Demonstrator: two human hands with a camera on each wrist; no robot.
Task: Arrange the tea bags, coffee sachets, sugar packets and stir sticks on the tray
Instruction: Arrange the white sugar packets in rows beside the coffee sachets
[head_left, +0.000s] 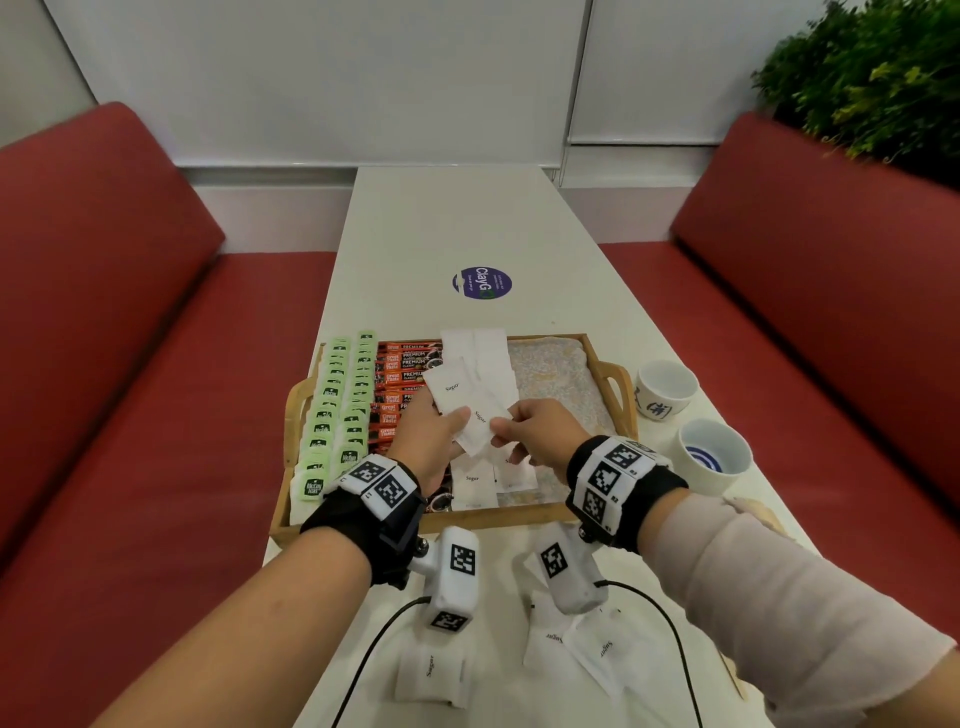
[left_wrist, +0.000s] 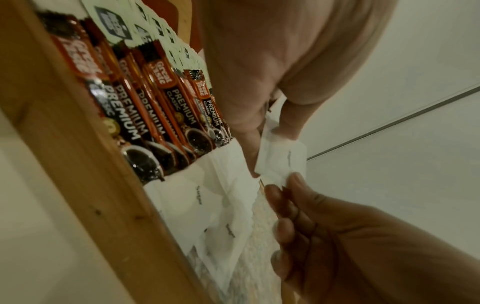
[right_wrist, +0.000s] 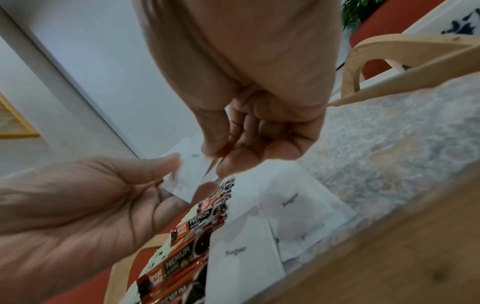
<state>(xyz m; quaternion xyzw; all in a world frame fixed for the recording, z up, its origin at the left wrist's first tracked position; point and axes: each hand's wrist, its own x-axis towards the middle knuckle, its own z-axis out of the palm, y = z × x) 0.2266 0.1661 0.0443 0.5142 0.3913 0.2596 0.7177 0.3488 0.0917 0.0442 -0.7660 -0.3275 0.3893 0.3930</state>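
A wooden tray (head_left: 498, 519) holds rows of green tea bags (head_left: 332, 415), red coffee sachets (head_left: 402, 384) and a column of white sugar packets (head_left: 483, 353). Over the tray my left hand (head_left: 441, 415) holds a few sugar packets (head_left: 449, 392) fanned between thumb and fingers. My right hand (head_left: 501, 425) pinches the corner of one sugar packet (head_left: 478, 428) from that fan. The left wrist view shows this packet (left_wrist: 281, 158) between both hands; the right wrist view shows my right hand (right_wrist: 221, 164) pinching it (right_wrist: 189, 172). Loose sugar packets (head_left: 431, 670) lie on the table in front.
Two white cups (head_left: 665, 387) (head_left: 714, 460) stand right of the tray. The tray's patterned liner (head_left: 561, 379) is bare on its right side. More sugar packets (head_left: 576, 644) lie under my right forearm. Red benches (head_left: 130, 364) flank the narrow white table (head_left: 467, 223).
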